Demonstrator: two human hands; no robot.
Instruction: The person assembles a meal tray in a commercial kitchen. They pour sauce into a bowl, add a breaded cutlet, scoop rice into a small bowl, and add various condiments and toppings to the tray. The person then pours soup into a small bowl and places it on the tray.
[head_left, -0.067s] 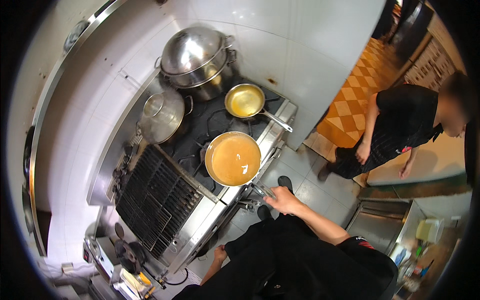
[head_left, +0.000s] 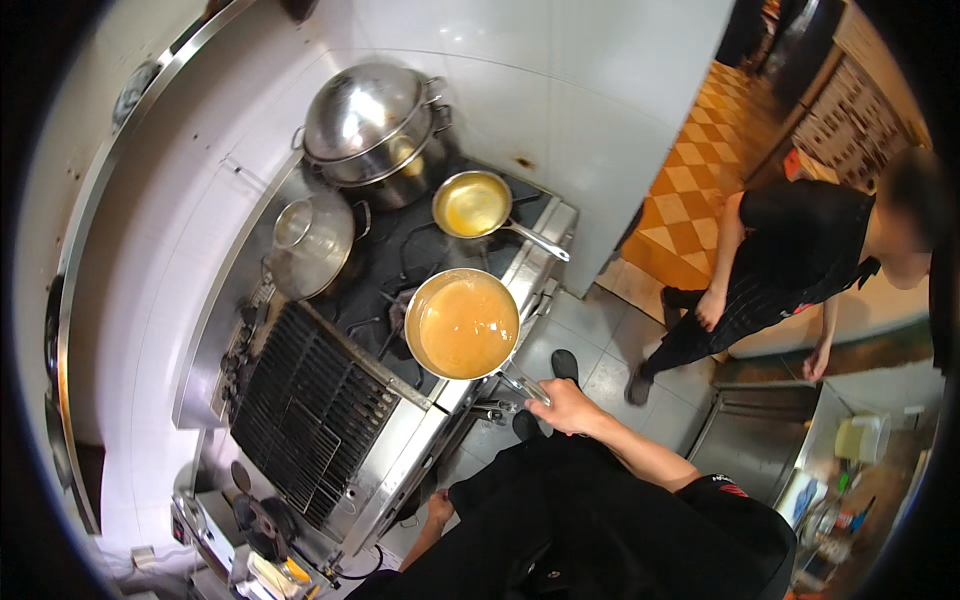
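Note:
My right hand (head_left: 566,407) is wrapped round the metal handle of a saucepan (head_left: 412,338), over the front part of the stove. Orange-brown liquid (head_left: 462,330) fills much of the pan, with bright glints on its surface. Whether the pan rests on the burner or hangs just above it, I cannot tell. My left hand (head_left: 438,508) hangs low beside the stove front, close to my dark clothing; its fingers are too small and partly hidden to read. Behind the saucepan, a frying pan (head_left: 472,204) with clear yellow liquid sits on the stove, its handle pointing to the right.
A large lidded steel pot (head_left: 370,120) stands at the stove's back corner. Beside it is a lidded pot (head_left: 312,262) with a glass-like lid. A black grill grate (head_left: 310,410) covers the left part. Another person (head_left: 800,240) in black walks at the right, near a steel counter (head_left: 750,440).
The other person has stepped, with the legs further apart. The view has shifted slightly, and the glints on the saucepan's liquid have changed. My right hand keeps its grip.

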